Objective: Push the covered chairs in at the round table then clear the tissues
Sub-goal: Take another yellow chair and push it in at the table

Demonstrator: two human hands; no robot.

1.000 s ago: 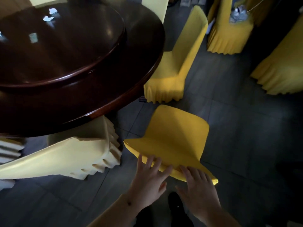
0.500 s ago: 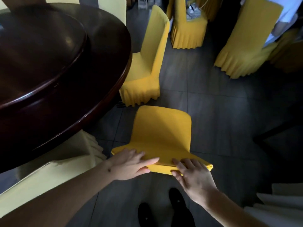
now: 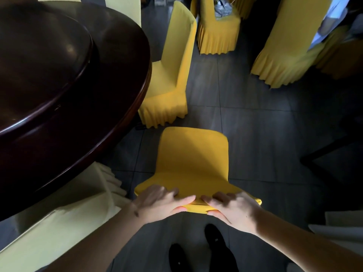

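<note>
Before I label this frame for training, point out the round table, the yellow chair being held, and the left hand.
round table (image 3: 125, 107), head view, outer rim
yellow chair (image 3: 192, 160), head view, backrest cover
left hand (image 3: 159, 203), head view, back of hand

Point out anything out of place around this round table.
The yellow covered chair gripped by the left hand and right hand stands out on the floor, clear of the round table, while the next yellow chair sits tucked against its edge.
</note>
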